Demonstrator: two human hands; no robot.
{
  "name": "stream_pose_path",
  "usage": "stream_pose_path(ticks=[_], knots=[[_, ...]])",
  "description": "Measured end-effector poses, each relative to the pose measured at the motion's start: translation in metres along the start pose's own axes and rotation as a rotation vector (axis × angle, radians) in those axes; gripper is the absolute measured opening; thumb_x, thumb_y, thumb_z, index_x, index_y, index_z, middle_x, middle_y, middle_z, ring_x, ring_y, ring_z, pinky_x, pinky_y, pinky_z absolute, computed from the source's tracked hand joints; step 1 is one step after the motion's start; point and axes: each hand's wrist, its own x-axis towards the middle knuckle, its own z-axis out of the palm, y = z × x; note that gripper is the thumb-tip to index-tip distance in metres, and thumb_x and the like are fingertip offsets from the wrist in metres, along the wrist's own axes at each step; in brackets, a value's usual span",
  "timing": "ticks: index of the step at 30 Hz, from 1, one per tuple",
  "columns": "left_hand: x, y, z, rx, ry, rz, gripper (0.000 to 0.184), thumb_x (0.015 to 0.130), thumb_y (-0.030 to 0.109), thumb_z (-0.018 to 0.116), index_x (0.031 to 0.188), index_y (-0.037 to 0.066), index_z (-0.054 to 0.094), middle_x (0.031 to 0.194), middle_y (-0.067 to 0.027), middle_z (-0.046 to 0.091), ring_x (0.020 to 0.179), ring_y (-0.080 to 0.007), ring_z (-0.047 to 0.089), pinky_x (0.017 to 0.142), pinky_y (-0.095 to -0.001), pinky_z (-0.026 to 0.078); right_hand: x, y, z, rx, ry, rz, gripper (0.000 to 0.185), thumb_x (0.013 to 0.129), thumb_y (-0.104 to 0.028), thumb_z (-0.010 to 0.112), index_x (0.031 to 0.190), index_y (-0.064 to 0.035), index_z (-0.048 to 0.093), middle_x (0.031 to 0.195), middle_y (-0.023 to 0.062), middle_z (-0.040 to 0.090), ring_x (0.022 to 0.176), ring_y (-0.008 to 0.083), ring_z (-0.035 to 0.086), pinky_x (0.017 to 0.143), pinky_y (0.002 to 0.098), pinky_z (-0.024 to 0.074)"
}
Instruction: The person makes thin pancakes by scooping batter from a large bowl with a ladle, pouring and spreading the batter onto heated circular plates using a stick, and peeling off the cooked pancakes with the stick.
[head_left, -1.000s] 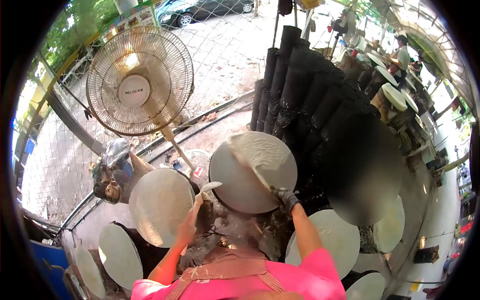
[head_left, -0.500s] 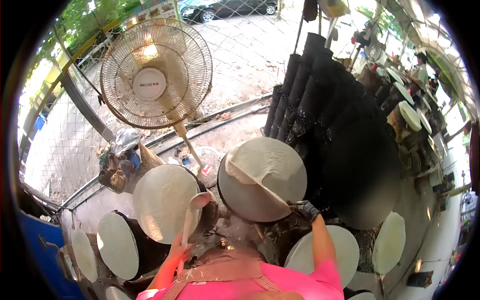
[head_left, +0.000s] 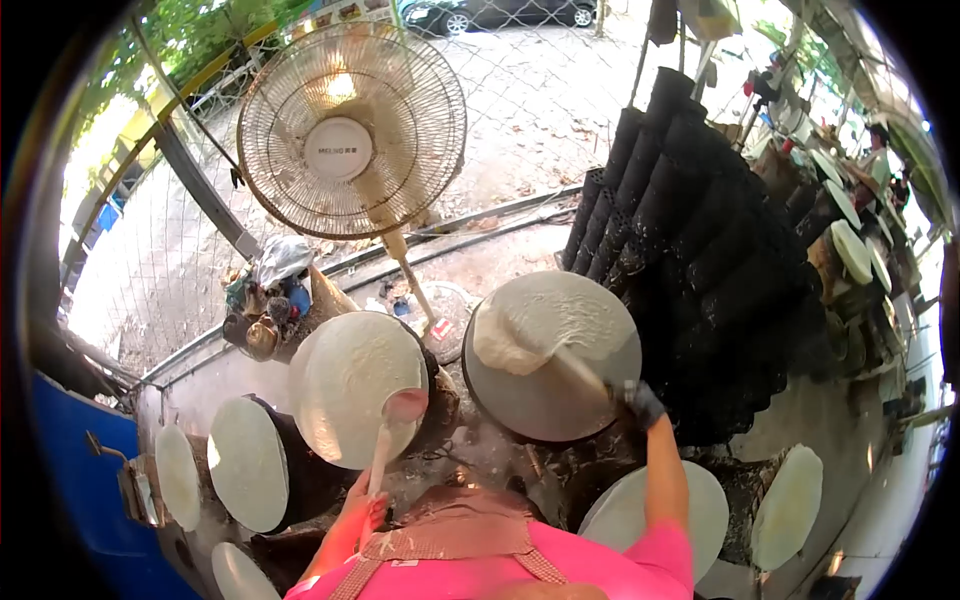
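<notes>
My left hand (head_left: 370, 510) is closed round the long handle of a ladle (head_left: 404, 405). The ladle's pinkish bowl is over the right part of a round griddle (head_left: 350, 375) covered with a pale sheet of batter. My right hand (head_left: 640, 402), in a dark glove, grips a pale flat spreader (head_left: 582, 375), blurred by motion. It reaches in over a second round griddle (head_left: 540, 415) from the right edge. Wet batter (head_left: 560, 310) covers the far part of that griddle, with a thicker fold at the left; the near part shows bare grey metal.
A standing fan (head_left: 350, 150) is beyond the griddles, before a wire fence. Black perforated coal cylinders (head_left: 690, 240) are stacked at the right. More pale rounds lie about, including one under my right arm (head_left: 690, 515) and one at the left (head_left: 248, 465). A blue panel (head_left: 85, 470) stands far left.
My right hand and the spreader have shifted, and the batter edge on the right griddle has changed shape. The ladle has tipped more upright over the left griddle. The whole view has shifted slightly.
</notes>
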Motion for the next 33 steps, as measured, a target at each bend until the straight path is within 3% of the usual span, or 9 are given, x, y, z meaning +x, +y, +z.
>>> stream_pose_path(ticks=[5,8,13,15,18,26,28,30,33], knots=[[-0.006,-0.009,-0.007,-0.166,-0.133,-0.006,0.065,0.079,0.004,0.048,0.130,0.030,0.016,0.057,-0.0006,0.037,0.039,-0.0091,0.035,0.034,-0.0228,0.030,0.041,-0.020,0.047,-0.078,0.175,0.055,0.034,0.085,-0.016,0.038,0.117,-0.0039,0.042,0.108,0.0063,0.052,0.091,0.0176,0.050,0.076,0.0242,0.0404],[-0.004,-0.016,-0.013,0.041,0.009,-0.005,0.065,0.078,0.002,0.047,0.130,0.028,0.017,0.054,0.0007,0.036,0.037,-0.0079,0.033,0.032,-0.0204,0.027,-0.025,-0.047,0.069,-0.897,-0.242,0.307,0.036,0.089,-0.021,0.030,0.123,-0.0110,0.037,0.123,0.0023,0.042,0.104,0.0138,0.044,0.084,0.0268,0.0358],[-0.023,-0.018,0.001,-0.114,0.066,0.026,0.065,0.073,0.002,0.049,0.128,0.024,0.023,0.051,0.0026,0.029,0.036,-0.0060,0.027,0.032,-0.0180,0.023,-0.033,-0.014,0.000,-0.915,-0.404,-0.193,0.035,0.082,-0.007,0.045,0.117,-0.0106,0.046,0.106,0.0017,0.055,0.084,0.0149,0.055,0.069,0.0280,0.0445],[-0.027,-0.023,-0.004,-0.110,0.044,0.048,0.066,0.073,0.001,0.049,0.128,0.024,0.022,0.051,0.0023,0.029,0.036,-0.0062,0.028,0.032,-0.0183,0.023,0.018,0.004,-0.005,-0.976,-0.274,-0.395,0.032,0.083,-0.013,0.046,0.115,-0.0092,0.048,0.079,0.0007,0.054,0.057,0.0113,0.045,0.049,0.0274,0.0367],[-0.031,-0.030,-0.017,-0.146,0.032,0.041,0.067,0.072,0.002,0.049,0.129,0.024,0.021,0.052,0.0020,0.030,0.036,-0.0062,0.028,0.032,-0.0182,0.023,0.025,-0.087,0.097,-0.642,0.188,0.311,0.031,0.082,-0.017,0.048,0.112,-0.0098,0.051,0.067,-0.0006,0.055,0.041,0.0087,0.039,0.037,0.0263,0.0309],[-0.036,-0.001,-0.067,-0.010,-0.011,-0.012,0.067,0.075,-0.003,0.045,0.129,0.027,0.020,0.049,0.0027,0.030,0.034,-0.0066,0.029,0.030,-0.0188,0.026,-0.226,0.041,-0.029,-1.286,0.163,0.034,0.028,0.080,-0.017,0.050,0.106,-0.0093,0.056,0.060,0.0001,0.055,0.039,0.0107,0.043,0.036,0.0253,0.0342],[-0.005,-0.024,-0.129,0.152,-0.125,0.069,0.066,0.075,-0.002,0.045,0.128,0.029,0.021,0.048,0.0023,0.030,0.033,-0.0071,0.029,0.029,-0.0201,0.025,-0.309,0.103,-0.027,-1.060,0.170,0.015,0.027,0.080,-0.018,0.050,0.105,-0.0091,0.057,0.059,0.0003,0.055,0.039,0.0111,0.044,0.035,0.0250,0.0350],[0.003,-0.018,-0.147,0.192,-0.141,0.003,0.066,0.075,-0.001,0.045,0.127,0.032,0.020,0.048,0.0016,0.029,0.032,-0.0076,0.029,0.027,-0.0214,0.025,-0.337,0.134,0.054,0.390,0.202,0.220,0.036,0.080,-0.019,0.048,0.115,-0.0111,0.048,0.063,-0.0015,0.053,0.040,0.0103,0.040,0.035,0.0244,0.0338],[-0.005,-0.004,-0.160,-0.003,-0.193,-0.169,0.065,0.076,0.000,0.045,0.127,0.032,0.021,0.049,0.0001,0.031,0.031,-0.0081,0.029,0.027,-0.0216,0.025,-0.233,0.144,0.216,0.977,-0.460,0.224,0.024,0.084,-0.020,0.040,0.100,-0.0080,0.052,0.064,0.0019,0.053,0.048,0.0135,0.046,0.042,0.0289,0.0396]])
